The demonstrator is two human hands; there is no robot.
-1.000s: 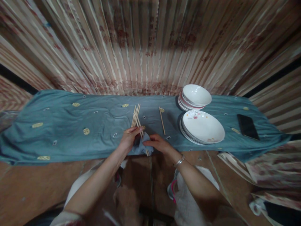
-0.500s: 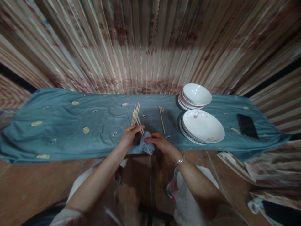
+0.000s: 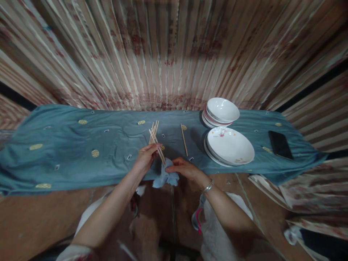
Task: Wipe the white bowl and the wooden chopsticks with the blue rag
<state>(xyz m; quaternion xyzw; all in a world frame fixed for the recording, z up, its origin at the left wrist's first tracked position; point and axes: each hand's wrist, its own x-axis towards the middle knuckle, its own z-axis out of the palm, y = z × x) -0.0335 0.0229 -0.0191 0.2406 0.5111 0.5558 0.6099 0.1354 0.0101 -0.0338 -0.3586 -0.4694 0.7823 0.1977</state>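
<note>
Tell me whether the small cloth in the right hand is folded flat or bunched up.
Bunched up. The small cloth hangs crumpled from the right hand, wrapped around the chopsticks that the left hand holds.

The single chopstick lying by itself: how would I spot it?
Look at the blue-green cloth on the table. Right of the left hand and its chopstick bundle, left of the white plates, lies the lone chopstick, untouched.
</note>
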